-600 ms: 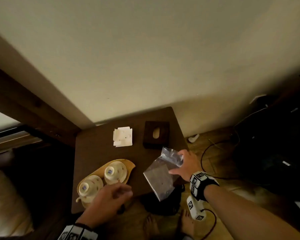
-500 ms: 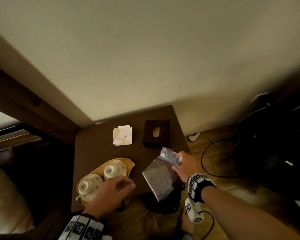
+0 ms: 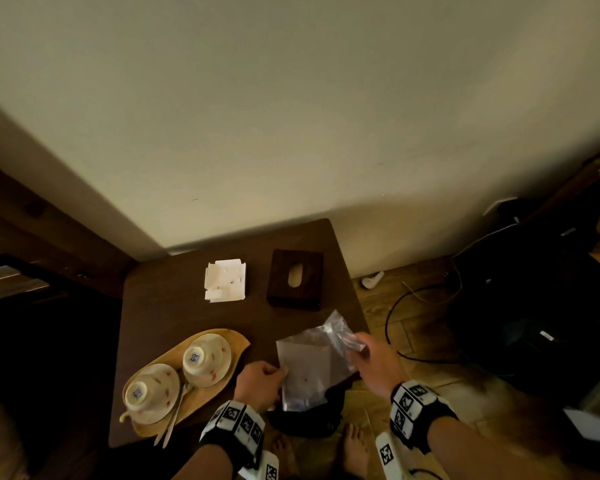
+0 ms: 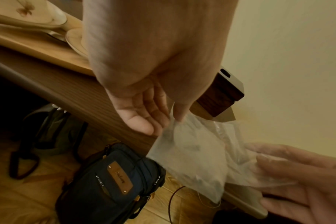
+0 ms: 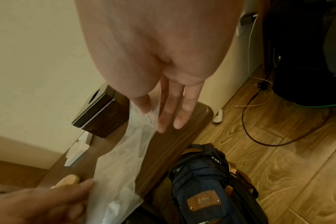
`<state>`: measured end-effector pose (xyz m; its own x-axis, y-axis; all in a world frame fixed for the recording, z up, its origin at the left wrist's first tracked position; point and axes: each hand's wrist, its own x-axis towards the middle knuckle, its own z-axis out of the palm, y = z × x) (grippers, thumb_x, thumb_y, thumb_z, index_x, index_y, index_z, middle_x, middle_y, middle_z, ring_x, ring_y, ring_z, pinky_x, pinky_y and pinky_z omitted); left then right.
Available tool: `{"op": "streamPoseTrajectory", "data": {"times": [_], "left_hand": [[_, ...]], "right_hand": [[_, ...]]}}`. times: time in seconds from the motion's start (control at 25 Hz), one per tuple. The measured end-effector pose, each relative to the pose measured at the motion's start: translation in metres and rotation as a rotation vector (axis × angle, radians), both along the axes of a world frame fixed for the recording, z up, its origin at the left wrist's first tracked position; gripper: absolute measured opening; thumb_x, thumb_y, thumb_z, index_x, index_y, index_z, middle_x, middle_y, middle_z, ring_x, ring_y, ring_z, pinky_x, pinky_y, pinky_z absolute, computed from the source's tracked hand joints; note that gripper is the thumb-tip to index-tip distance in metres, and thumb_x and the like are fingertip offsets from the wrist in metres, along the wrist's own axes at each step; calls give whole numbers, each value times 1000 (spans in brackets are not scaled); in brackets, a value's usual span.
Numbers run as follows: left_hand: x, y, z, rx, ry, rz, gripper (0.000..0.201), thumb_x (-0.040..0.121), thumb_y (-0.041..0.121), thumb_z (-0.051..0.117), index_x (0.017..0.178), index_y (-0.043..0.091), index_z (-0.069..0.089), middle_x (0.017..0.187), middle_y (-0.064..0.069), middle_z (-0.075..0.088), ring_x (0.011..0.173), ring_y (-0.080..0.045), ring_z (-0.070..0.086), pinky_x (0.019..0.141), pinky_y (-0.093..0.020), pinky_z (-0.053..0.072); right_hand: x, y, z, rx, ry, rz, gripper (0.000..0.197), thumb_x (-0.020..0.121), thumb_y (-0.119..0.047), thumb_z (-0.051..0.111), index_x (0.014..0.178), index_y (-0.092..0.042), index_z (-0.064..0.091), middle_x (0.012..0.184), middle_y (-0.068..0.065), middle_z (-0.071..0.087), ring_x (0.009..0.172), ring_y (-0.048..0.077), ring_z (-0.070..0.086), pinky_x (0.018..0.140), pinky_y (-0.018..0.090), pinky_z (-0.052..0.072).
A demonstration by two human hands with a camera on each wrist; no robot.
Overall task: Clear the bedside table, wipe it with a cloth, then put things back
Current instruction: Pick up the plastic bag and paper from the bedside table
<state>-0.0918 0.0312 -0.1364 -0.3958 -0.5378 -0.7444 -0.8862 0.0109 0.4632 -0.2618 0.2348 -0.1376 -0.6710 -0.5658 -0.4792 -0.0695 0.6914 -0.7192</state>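
Both the left hand [image 3: 260,382] and right hand [image 3: 373,358] pinch the blurred plastic bag [image 3: 309,368].

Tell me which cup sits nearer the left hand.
The right cup, upside down on the wooden tray, is nearer the left hand. The other cup sits at the tray's far left end.

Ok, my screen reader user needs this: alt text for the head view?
Both hands hold a clear plastic bag over the bedside table's front edge: left hand at its side, right hand at its top. Behind sit two upturned teacups on a wooden tray.
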Motion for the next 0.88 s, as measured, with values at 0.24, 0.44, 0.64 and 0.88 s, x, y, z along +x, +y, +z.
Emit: {"op": "streamPoseTrajectory", "data": {"times": [0.24, 0.44, 0.64, 0.88], "left_hand": [[-10, 14, 15, -96, 27, -111, 17, 85, 32, 75, 94, 21, 66, 96, 1, 71, 88, -16, 67, 73, -33, 56], [-7, 5, 23, -147, 8, 32, 36, 82, 55, 64, 95, 23, 73, 87, 3, 77, 80, -13, 72, 79, -37, 63], [-25, -51, 80, -281, 176, 91, 8, 97, 35, 70, 102, 30, 69, 93, 2, 77, 81, -10, 74, 62, -21, 55], [-53, -172, 85, -491, 27, 129, 16, 88, 33, 77, 98, 20, 77, 99, 0, 76, 93, -20, 70, 87, -38, 59]], "right_hand": [[5, 20, 16, -77, -134, 118, 18, 107, -36, 60, 116, -30, 74, 97, -10, 75, 85, -4, 69, 75, 18, 54], [-11, 26, 6, 67, -87, -22, 13, 108, -30, 58, 100, -30, 69, 95, -8, 75, 84, 3, 68, 73, 19, 53], [-29, 37, 23, 63, 5, -308, 18, 107, -34, 58, 100, -18, 63, 87, -5, 66, 77, 8, 62, 65, 28, 50], [-14, 11, 39, -20, 448, 242, 22, 89, -46, 75, 89, -37, 55, 102, -21, 56, 91, -1, 56, 75, 16, 43]]}}
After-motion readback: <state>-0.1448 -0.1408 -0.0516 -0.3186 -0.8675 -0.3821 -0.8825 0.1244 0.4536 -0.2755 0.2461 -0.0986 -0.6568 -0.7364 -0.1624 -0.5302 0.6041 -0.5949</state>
